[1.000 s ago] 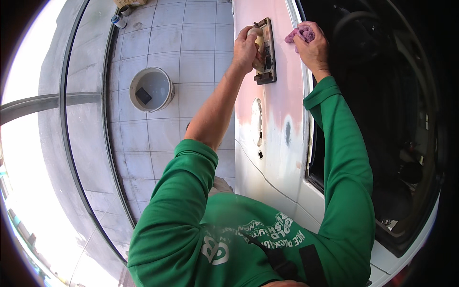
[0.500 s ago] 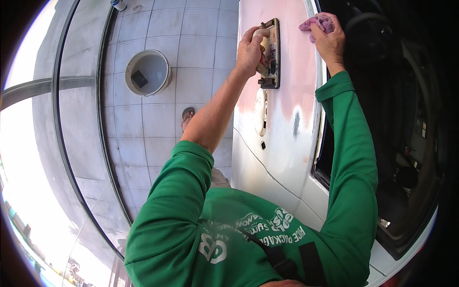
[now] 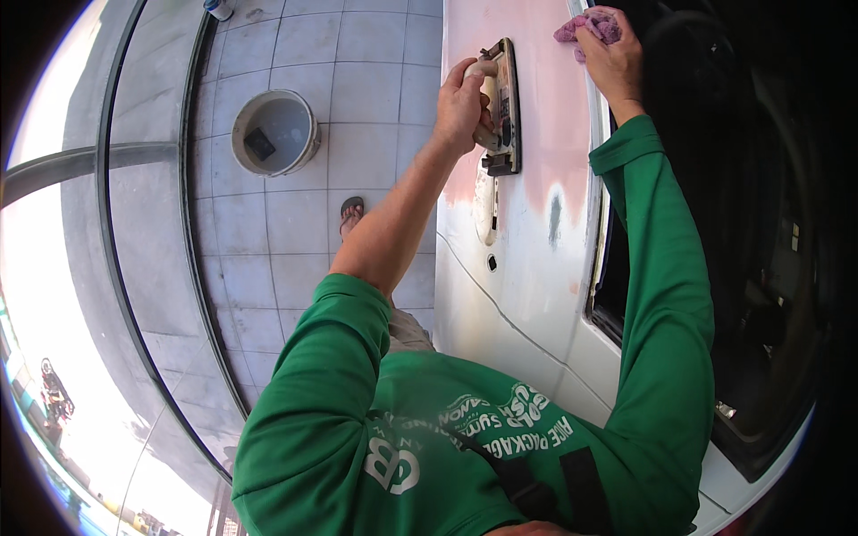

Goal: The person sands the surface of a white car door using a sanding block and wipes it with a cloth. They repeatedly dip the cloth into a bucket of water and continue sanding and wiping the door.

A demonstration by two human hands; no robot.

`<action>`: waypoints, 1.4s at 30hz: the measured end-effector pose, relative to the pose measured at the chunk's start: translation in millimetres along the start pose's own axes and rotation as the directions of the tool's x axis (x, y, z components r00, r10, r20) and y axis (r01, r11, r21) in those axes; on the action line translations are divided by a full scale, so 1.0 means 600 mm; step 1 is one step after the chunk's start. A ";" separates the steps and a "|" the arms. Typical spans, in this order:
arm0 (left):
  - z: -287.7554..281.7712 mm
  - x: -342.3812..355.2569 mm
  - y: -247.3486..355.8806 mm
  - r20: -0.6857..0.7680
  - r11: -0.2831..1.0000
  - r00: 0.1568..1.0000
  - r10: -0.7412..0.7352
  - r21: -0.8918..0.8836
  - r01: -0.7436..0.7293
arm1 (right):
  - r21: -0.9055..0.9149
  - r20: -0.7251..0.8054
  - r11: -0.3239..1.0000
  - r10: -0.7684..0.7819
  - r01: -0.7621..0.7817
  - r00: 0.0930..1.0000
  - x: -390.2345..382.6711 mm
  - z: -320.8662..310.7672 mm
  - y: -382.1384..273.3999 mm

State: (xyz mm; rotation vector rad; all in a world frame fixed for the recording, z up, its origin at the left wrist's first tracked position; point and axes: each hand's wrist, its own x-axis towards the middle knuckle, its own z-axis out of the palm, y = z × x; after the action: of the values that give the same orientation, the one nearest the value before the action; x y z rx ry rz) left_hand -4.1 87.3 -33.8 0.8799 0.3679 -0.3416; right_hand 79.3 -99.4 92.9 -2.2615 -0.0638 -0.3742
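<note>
My left hand (image 3: 460, 109) is closed round the handle of a long, narrow hand sanding block (image 3: 505, 107). The block's flat side faces a white car door (image 3: 527, 295) whose far part is coated in pinkish filler or primer (image 3: 554, 134); whether it touches is hidden by the block itself. Below the block is the door-handle recess (image 3: 487, 214), with a small hole nearer to me. My right hand (image 3: 617, 67) grips a crumpled pink-purple cloth (image 3: 590, 34) at the window edge, above the far end of the door.
A bucket (image 3: 313, 147) of cloudy water with a dark block (image 3: 259, 143) in it stands on the tiled floor (image 3: 366, 98). A small can (image 3: 217, 9) is at the far left, by a glass panel frame (image 3: 189, 196). The dark car window (image 3: 742, 223) lies at right.
The sanding block in my left hand has shifted slightly toward me and a little left. My right hand with the cloth has moved slightly away from me and left.
</note>
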 end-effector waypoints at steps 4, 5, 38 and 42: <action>0.019 -0.219 -0.093 0.129 0.985 0.987 0.094 0.134 -0.111 | -0.161 -0.072 0.980 -0.128 0.115 0.989 -0.014 -0.015 0.025; 0.009 -0.298 -0.117 0.197 0.957 0.970 0.141 0.225 -0.185 | -0.203 -0.107 0.965 -0.188 0.163 0.976 -0.015 -0.015 0.037; -0.015 -0.362 -0.183 0.263 0.864 0.921 0.289 0.342 -0.369 | 0.416 -0.283 0.909 0.167 -0.036 0.944 0.000 -0.022 0.134; 0.042 -0.200 -0.072 0.171 0.959 0.972 0.160 0.207 -0.195 | 0.095 -0.317 0.995 0.068 -0.039 0.946 0.002 -0.037 0.105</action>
State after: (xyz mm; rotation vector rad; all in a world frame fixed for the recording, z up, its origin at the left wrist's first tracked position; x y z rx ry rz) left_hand -124.8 58.7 5.2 1.0907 0.1068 -0.2846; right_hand 85.4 -157.7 60.5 -2.0842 0.1472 -0.6912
